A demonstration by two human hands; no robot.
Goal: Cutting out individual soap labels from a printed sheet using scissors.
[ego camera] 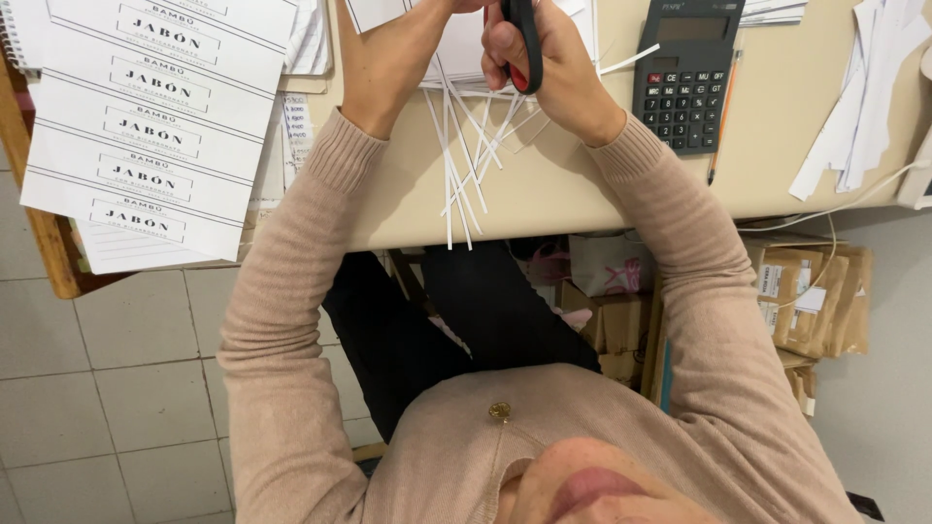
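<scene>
The person sat at a beige desk [582, 194], both arms in tan knit sleeves reaching up toward twelve o'clock. The right hand [544, 58] was wrapped through the black-and-red handles of a pair of scissors [522, 44], fingers curled tight in the loops; the blades ran out of the top of the view, so I couldn't say whether they were apart or closed. The left hand [388, 53] was at about eleven o'clock, its fingers out of sight past the edge, seemingly steadying a white paper sheet [456, 49] that lay right between the two hands, but I couldn't tell if it was pinching or just pressing flat. Thin white paper strips [461, 184] fanned out below the hands toward six o'clock, some hanging over the desk edge. That sheet looked featherlight and floppy, easy to crease or tear, so I'd reckon holding it close beside the cut line works best. A dark calculator [684, 78] sat at one o'clock with a pencil [723, 121] just beside it, and a stack of printed label sheets [155, 126] lay off at ten o'clock.
</scene>
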